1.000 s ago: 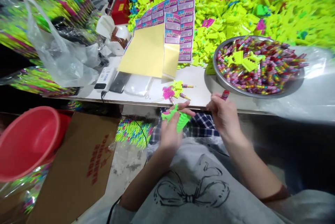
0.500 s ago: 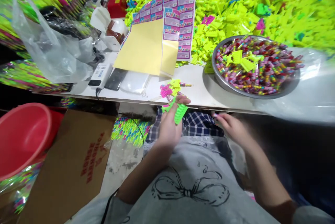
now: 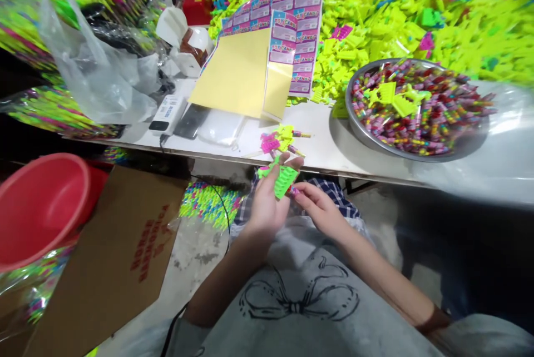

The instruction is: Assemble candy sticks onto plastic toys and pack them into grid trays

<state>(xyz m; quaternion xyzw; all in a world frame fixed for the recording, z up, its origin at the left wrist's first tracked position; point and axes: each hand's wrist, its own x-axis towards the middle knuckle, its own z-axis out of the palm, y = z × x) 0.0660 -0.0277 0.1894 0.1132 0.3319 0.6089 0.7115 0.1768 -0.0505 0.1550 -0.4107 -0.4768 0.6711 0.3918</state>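
Observation:
My left hand (image 3: 269,201) is closed around a bright green plastic toy piece (image 3: 285,180) with a ridged panel, just below the table's front edge. Close against its lower side, my right hand (image 3: 323,209) pinches a small candy tube (image 3: 294,191) with a pink and red wrapper, mostly hidden by the fingertips. Beyond my hands, a pink toy piece (image 3: 270,143), a yellow toy piece (image 3: 286,135) and candy tubes (image 3: 302,134) lie on the white table (image 3: 329,151).
A metal bowl (image 3: 354,118) full of wrapped candy tubes stands at right. Behind it spreads a heap of yellow toy pieces (image 3: 375,23). Toy Candy label sheets (image 3: 306,40) lean mid-table. At left are a plastic bag (image 3: 95,79), a red basin (image 3: 41,207) and a cardboard box (image 3: 112,257).
My right hand has moved left with the candy tube, from the right of my lap to the green toy piece. My left hand keeps its hold. The view has shifted slightly.

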